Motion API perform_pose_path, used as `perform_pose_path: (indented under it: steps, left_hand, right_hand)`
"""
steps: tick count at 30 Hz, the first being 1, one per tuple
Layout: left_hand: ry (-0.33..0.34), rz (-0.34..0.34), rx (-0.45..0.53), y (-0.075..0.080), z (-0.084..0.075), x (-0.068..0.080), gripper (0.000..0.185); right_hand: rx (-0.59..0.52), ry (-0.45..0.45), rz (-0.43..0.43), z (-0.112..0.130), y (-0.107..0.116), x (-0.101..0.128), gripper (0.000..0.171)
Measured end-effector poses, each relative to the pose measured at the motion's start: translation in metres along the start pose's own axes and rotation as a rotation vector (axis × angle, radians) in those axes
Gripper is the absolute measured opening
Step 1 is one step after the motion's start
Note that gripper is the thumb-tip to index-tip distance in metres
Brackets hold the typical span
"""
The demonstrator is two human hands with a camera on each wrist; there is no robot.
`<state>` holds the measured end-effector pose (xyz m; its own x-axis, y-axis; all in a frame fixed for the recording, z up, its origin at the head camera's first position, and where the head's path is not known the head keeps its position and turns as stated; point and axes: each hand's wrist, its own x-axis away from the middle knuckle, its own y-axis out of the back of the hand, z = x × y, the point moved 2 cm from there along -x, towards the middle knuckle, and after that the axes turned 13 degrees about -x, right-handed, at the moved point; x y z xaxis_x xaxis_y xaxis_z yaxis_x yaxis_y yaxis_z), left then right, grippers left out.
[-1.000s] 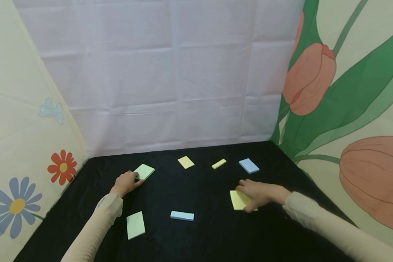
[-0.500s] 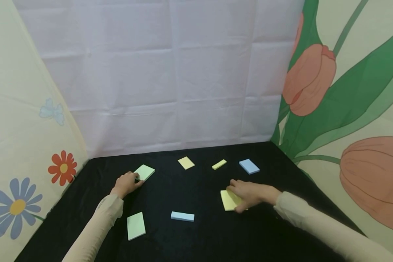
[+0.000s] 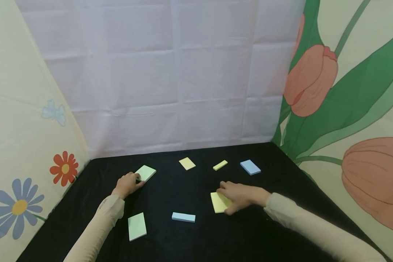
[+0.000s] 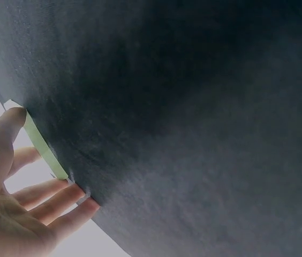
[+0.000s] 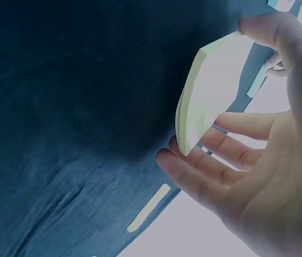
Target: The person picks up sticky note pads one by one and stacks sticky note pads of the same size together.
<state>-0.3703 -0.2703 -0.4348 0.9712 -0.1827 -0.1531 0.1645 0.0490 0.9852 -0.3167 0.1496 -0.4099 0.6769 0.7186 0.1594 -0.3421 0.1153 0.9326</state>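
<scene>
At the left of the black cloth, my left hand (image 3: 127,186) holds a pale green sticky note pad (image 3: 146,172) by its edges. Thumb and fingers sit at opposite ends of that green pad (image 4: 45,149) in the left wrist view. Right of centre, my right hand (image 3: 243,196) grips a yellow sticky note pad (image 3: 218,202) between thumb and fingers. The right wrist view shows this yellow pad (image 5: 215,80) tilted and slightly bent, its lower sheets parting at one edge. Both hands partly cover their pads in the head view.
A second green pad (image 3: 137,227) lies front left, and a narrow light blue pad (image 3: 183,217) front centre. Along the back are a small yellow pad (image 3: 187,163), a narrow yellow pad (image 3: 220,165) and a blue pad (image 3: 250,167). A white sheet (image 3: 183,80) hangs behind.
My right hand has moved left with the yellow sticky note pad, towards the middle of the cloth. The left hand and its green pad stay in place.
</scene>
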Motion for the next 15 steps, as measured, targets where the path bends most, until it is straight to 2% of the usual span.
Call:
perform_pose_path:
  steps: [15]
  left_hand:
    - [-0.003,0.002,-0.002,0.001,0.0,0.001,0.034]
  right_hand:
    - [0.008,0.058,0.045,0.016,-0.004,-0.014,0.07]
